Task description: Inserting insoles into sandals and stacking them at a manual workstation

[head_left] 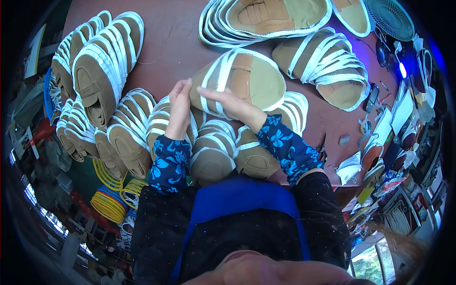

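A tan shoe upper with a white edging strip (pixel 262 88) lies tilted in front of me at mid-table, its brown and olive lining showing. My right hand (pixel 232 103) grips its near side, thumb stretched over the white strip and the other fingers partly hidden. At the left end of that upper is my left hand (pixel 179 102), fingers and thumb pinched together; what is between them, if anything, is too small to tell. Close below my hands, nested tan uppers with white edging (pixel 213 152) line the table's near edge.
Stacked uppers (pixel 102 71) stand at left; other stacks (pixel 327 66) lie at the far right. A red-brown table (pixel 166 52) carries scissors (pixel 322 148), a phone (pixel 372 98) and a lit lamp (pixel 403 70) at right. Yellow baskets (pixel 108 204) sit below left.
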A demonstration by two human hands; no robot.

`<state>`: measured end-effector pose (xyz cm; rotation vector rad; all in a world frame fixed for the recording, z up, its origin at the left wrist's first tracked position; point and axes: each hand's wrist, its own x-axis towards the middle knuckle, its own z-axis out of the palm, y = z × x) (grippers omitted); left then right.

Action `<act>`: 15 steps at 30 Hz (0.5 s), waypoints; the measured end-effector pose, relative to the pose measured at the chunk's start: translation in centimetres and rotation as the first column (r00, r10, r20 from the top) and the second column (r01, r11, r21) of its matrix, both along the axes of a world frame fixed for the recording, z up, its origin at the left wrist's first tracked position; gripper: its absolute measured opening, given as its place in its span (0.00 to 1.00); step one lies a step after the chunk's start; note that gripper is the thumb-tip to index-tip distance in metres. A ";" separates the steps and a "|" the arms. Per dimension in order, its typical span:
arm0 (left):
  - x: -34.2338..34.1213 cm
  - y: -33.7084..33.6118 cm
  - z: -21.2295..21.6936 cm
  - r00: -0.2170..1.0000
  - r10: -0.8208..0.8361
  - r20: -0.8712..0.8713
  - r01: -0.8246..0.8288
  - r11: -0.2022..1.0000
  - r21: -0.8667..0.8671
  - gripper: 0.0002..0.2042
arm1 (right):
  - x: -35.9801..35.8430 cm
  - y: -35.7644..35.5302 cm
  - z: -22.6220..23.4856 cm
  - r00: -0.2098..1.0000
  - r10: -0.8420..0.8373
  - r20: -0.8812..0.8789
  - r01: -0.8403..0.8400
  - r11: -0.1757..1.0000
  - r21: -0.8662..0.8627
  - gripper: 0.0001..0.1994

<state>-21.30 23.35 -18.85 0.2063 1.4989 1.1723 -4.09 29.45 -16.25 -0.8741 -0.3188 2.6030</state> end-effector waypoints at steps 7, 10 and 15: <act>-4.8 -0.5 0.8 0.966 0.252 0.059 -0.245 0.964 -0.103 0.12 | 3.6 -0.2 10.1 0.993 -0.076 -0.086 0.102 0.924 0.368 0.28; -8.8 -1.6 -1.3 0.837 0.075 0.542 -0.054 0.997 -0.056 0.14 | 7.1 0.4 14.8 0.976 -0.214 -0.043 0.206 0.838 0.505 0.34; -9.4 -2.1 -2.3 0.832 0.195 0.520 -0.141 0.980 -0.142 0.12 | 6.5 0.8 15.6 0.894 -0.403 0.194 0.235 0.792 0.563 0.35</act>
